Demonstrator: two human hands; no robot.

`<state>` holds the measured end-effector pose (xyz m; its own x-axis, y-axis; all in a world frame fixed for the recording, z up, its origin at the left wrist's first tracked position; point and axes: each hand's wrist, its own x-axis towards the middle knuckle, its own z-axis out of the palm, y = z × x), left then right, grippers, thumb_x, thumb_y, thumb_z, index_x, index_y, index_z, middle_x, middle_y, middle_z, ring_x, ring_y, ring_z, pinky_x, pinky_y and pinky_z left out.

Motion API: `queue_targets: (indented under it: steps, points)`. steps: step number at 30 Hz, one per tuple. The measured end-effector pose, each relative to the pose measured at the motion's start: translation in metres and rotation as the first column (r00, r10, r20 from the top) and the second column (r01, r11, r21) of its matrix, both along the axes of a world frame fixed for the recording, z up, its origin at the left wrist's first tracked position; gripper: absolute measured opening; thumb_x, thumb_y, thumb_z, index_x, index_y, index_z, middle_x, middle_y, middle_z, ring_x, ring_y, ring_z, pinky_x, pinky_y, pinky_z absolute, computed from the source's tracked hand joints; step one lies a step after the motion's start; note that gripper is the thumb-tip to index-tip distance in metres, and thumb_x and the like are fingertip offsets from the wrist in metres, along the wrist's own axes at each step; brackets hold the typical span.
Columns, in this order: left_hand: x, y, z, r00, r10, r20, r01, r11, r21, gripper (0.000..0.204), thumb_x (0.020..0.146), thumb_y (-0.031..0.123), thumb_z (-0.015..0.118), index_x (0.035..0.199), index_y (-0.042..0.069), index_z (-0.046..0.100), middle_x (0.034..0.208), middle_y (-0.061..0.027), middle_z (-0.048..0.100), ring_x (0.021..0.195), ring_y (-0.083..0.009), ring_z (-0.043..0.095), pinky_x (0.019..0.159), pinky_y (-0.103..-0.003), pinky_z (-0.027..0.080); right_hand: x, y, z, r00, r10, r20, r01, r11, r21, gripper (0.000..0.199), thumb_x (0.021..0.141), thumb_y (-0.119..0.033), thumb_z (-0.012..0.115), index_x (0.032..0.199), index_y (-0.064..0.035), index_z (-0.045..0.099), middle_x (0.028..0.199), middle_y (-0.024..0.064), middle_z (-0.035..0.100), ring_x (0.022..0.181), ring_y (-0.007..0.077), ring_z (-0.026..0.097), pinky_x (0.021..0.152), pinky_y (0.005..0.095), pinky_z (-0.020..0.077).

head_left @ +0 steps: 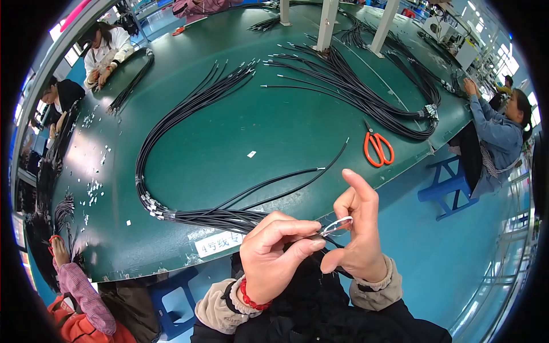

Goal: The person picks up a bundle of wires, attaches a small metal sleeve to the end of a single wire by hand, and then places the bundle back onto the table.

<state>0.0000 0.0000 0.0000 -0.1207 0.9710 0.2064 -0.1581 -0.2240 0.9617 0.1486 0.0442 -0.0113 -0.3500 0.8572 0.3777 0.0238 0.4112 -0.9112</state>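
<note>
White wire point(339, 222), bent into a narrow loop, was held just to the right of the near black bundle point(191, 216), which was partly hidden behind the left hand point(278, 247). The wire's base was pinched between the closed thumb and forefinger of that hand. From there its long axis was pointed rightward, away from the bundle and slightly outward from the body, so that the bend of the loop was brought beside the right hand point(361, 231). The bundle was thus neared most by the left hand, the bend by the right. On the right, thumb and forefinger were spread apart; whether the wire was touched by the curled fingers could not be told. Beyond the bundle, well to its right, orange-handled scissors point(377, 150) were laid on the green table point(209, 150).
</note>
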Motion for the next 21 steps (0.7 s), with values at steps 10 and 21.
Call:
queue_targets:
  steps: [10,21]
  points:
    - [-0.002,0.004,-0.005,0.996,0.043,-0.074,-0.033,0.99,0.138,0.018,0.069,-0.008,0.069,0.085,-0.003,0.063,0.081,-0.0083,0.058,0.069,-0.012,0.057,0.06,-0.022,0.046,0.0,0.002,0.012,0.994,0.004,0.106,-0.026,0.979,0.201,0.074,0.061,-0.036,0.077,0.123,-0.0061,0.047,0.082,0.0021,0.047,0.072,0.0122,0.046,0.059,0.0245,0.0372]
    - [0.001,0.004,-0.001,1.0,-0.024,0.01,0.023,0.997,0.07,0.012,0.076,-0.005,0.064,0.086,-0.003,0.06,0.083,-0.009,0.055,0.063,-0.0116,0.055,0.052,-0.021,0.046,0.011,0.005,0.011,0.99,-0.104,0.097,0.064,0.934,0.35,0.028,0.067,-0.008,0.07,0.094,-0.0044,0.067,0.075,0.0019,0.059,0.064,0.0132,0.051,0.056,0.0262,0.0384]
